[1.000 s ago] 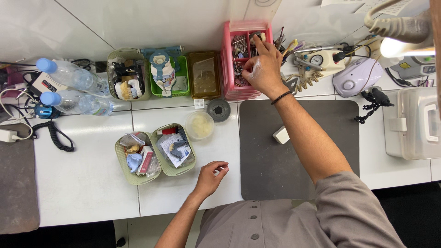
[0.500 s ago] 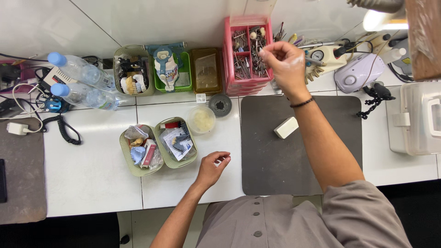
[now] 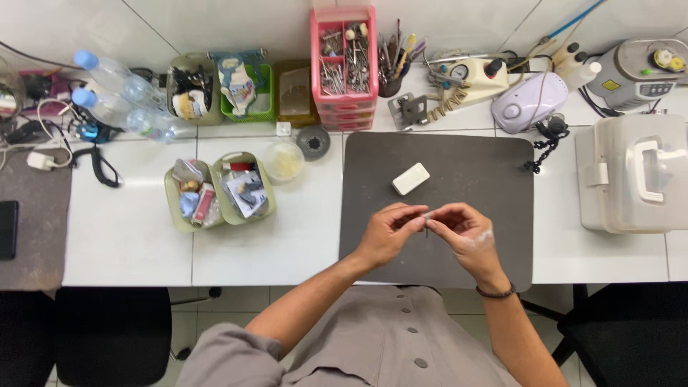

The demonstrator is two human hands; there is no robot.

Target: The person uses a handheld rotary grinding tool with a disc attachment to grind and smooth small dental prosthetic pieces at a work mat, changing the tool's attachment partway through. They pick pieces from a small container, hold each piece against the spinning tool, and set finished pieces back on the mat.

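Both hands now meet over the near middle of the dark mat [image 3: 459, 161]. Half a second ago the right hand was up at the pink drawer rack [image 3: 344, 68] and the left hand rested flat on the tabletop [image 3: 129, 236] near the body; both have come together since. Left hand [image 3: 387, 233] and right hand [image 3: 462, 233] pinch a small thin bit [image 3: 427, 218] between their fingertips, fingers closed on it, fingertips almost touching. What kind of bit it is, too small to tell. Right wrist wears a dark band [image 3: 494, 292].

White block [image 3: 411, 178] lies on the mat just beyond the hands, apart from them, same spot as before. Two green tubs [image 3: 215, 190] of clutter sit left of the mat, round lidded cup [image 3: 284, 159] and grey disc [image 3: 313, 142] just beyond them. Water bottles [image 3: 118, 93] lie far left. Tool cup [image 3: 390, 68] stands right of the rack, lilac device [image 3: 527, 107] further right, clear case [image 3: 634, 172] at the right edge. Layout unchanged; view is more centred over the mat.
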